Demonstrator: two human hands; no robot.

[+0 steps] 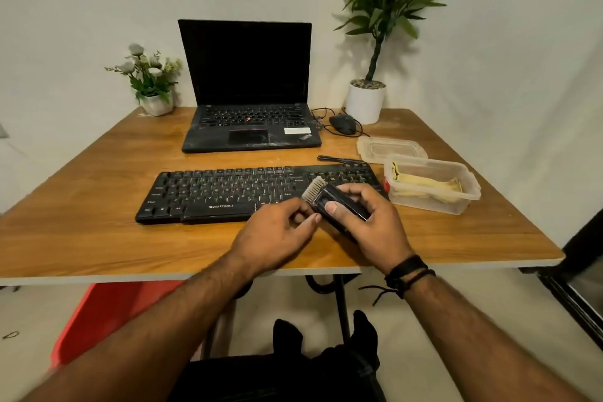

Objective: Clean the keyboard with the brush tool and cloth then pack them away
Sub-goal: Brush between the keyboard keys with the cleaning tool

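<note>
While the right hand point(365, 219) is gripping the brush point(329, 201) above the near edge of the tabletop point(98, 206), thumb on its black body, the pale bristles are pointing up and away, clear of the keys. Left hand point(277, 235) is hovering just beside the brush, fingers loosely curled, fingertips at its lower end, holding nothing that can be made out. Keyboard point(228, 192) is lying just beyond the hands, flat on the tabletop; no sign of wiping is showing. Cloth point(427, 184), yellow, is sitting folded inside the open box point(434, 202) at the right, its lid point(388, 148) lying behind it. Judged progress: early; brushing seems about to begin, with wiping and packing away both left.
</note>
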